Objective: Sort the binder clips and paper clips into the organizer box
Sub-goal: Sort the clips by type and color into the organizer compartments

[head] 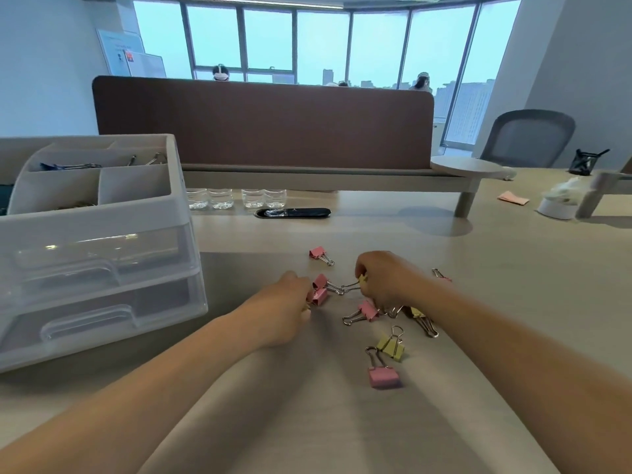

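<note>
forearms (178, 384) reach in low; left hand (285, 302) curls its fingers round a pink binder clip (319, 296), right hand (383, 278) pinches a yellow clip (362, 279), likely to carry 1 each. loose clips (390, 347) lie scattered on the desk (496, 268). organizer box (102, 213) sits left, well apart.

A pale table (513, 285) carries a white organizer box (102, 217) at the left, pink and yellow binder clips (383, 377) scattered mid-table, and clear bottles (220, 198) behind.
</note>
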Action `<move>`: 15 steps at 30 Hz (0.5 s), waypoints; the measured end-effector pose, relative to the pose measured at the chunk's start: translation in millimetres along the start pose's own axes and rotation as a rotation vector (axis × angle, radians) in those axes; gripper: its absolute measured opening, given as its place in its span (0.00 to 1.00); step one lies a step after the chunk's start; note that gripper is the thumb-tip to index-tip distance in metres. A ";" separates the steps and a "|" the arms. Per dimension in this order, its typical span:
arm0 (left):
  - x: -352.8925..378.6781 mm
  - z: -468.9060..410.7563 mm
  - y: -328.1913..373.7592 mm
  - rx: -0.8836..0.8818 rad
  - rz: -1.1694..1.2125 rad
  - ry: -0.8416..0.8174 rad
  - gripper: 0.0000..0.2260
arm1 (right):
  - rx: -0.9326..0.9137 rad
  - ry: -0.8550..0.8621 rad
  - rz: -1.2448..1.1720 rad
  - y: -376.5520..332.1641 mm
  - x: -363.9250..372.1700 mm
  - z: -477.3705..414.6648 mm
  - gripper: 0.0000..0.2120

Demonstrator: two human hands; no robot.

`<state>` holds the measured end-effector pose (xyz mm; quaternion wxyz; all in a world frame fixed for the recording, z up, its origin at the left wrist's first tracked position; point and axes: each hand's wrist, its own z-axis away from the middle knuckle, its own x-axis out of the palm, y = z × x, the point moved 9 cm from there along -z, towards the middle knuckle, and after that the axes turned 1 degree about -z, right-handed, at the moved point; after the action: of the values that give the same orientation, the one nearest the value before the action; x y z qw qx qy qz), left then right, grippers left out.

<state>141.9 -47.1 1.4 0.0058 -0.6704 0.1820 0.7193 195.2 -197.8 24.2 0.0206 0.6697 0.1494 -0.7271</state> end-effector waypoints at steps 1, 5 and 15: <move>-2.0 1.2 4.0 0.014 0.016 0.012 0.07 | -0.012 0.023 -0.018 0.7 -4.9 2.9 0.14; -6.5 4.0 26.0 0.051 0.107 0.024 0.07 | -0.060 0.018 -0.005 3.5 -17.9 22.5 0.23; 7.8 3.0 106.8 0.237 0.109 -0.144 0.15 | 0.101 0.088 -0.051 75.8 -28.2 54.1 0.06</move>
<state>111.2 -147.9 21.1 0.0591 -0.6008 0.3010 0.7382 163.2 -288.2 40.6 -0.0386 0.6972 0.1303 -0.7039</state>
